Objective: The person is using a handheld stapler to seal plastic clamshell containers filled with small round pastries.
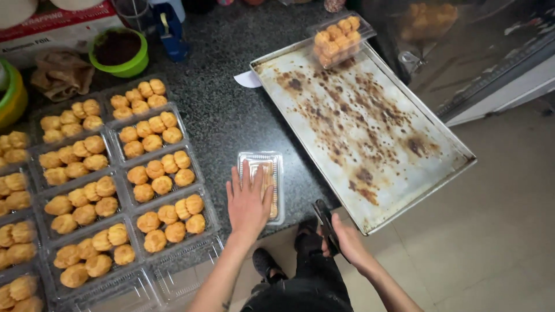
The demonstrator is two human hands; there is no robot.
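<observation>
Clear plastic box point(263, 184), long axis running away, under flat left hand point(248, 203).

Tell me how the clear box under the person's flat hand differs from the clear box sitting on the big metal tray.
The clear box under the left hand lies on the dark counter and holds no pastries; the box on the tray is packed with golden pastries. The box under the hand is being pressed flat, while the one on the tray is untouched at the stained baking tray's far corner. Both are small, clear plastic containers.

Left hand point(250, 202) on clear box point(263, 184)
</observation>
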